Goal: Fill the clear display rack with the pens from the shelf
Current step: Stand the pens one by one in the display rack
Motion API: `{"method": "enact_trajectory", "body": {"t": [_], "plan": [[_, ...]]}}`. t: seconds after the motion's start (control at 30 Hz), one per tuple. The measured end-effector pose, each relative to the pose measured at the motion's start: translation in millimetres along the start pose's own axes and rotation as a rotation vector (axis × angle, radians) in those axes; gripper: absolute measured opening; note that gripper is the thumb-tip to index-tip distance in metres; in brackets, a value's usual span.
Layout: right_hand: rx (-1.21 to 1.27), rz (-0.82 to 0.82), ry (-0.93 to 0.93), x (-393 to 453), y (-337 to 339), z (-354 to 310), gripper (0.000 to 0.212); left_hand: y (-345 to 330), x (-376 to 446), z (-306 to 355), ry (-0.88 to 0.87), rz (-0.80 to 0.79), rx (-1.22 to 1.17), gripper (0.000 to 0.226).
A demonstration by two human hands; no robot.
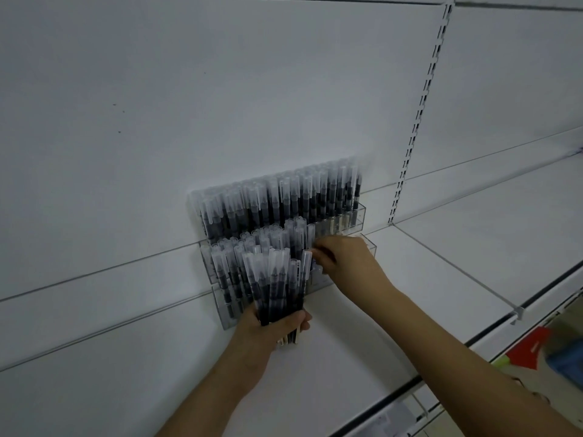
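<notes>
While the left hand (pixel 277 326) grips a fanned bundle of pens (pixel 277 285) upright by their lower ends, just in front of the clear display rack (pixel 367 246), the right hand (pixel 340 257) reaches into the rack's middle tier with fingers curled as if pinching a single pen, though blur hides whether one is really between them. The rack stands on the white shelf (pixel 426 279) against the back panel; its far tier looks packed almost to the right end, the middle tier is filled on its left part only, and the near tier holds a few pens at the left. The step in hand seems to be seating pens one at a time in the middle tier, working rightward. The next move probably calls for drawing another pen from the bundle and standing it cap-up in the free space to the right, without knocking its neighbours askew.
</notes>
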State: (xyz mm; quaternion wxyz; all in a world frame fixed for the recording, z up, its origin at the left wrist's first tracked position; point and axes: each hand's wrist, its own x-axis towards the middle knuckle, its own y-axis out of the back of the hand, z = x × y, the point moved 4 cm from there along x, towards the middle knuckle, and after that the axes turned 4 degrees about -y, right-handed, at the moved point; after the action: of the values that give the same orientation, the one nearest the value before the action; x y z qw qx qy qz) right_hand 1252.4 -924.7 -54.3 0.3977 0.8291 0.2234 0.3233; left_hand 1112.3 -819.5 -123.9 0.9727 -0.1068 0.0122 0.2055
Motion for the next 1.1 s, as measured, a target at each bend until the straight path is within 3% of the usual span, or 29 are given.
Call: {"method": "enact_trajectory", "body": {"t": [0.13,0.2,0.27,0.33,0.4,0.5,0.6,0.7,1.1], "plan": [[0.081,0.108,-0.164,-11,9,4,0.024,0,0,1,-0.001,-0.012,-0.027,0.025],[0.31,0.17,-0.237,-28,16,1,0.023,0,0,1,0.002,-0.014,-0.038,0.024],[0.53,0.063,-0.257,-44,12,-9,0.023,-1,0,2,-0.012,-0.021,-0.051,0.023],[0.533,-0.044,-0.214,-54,2,-19,0.014,-1,0,2,-0.028,-0.022,-0.057,0.026],[0.476,-0.051,-0.177,-56,-3,-22,0.013,-1,1,2,-0.035,-0.009,-0.058,0.029],[0.518,0.04,-0.192,-49,12,-16,0.013,-2,1,1,-0.047,-0.011,-0.048,0.025],[0.667,0.285,-0.242,-35,50,-2,0.013,0,1,-1,-0.04,-0.015,-0.049,0.012],[0.573,0.393,-0.215,-19,69,8,0.009,1,2,-2,-0.044,-0.012,-0.046,0.011],[0.159,0.065,-0.048,25,19,8,0.01,-1,3,-1,-0.062,-0.002,-0.026,0.01]]}}
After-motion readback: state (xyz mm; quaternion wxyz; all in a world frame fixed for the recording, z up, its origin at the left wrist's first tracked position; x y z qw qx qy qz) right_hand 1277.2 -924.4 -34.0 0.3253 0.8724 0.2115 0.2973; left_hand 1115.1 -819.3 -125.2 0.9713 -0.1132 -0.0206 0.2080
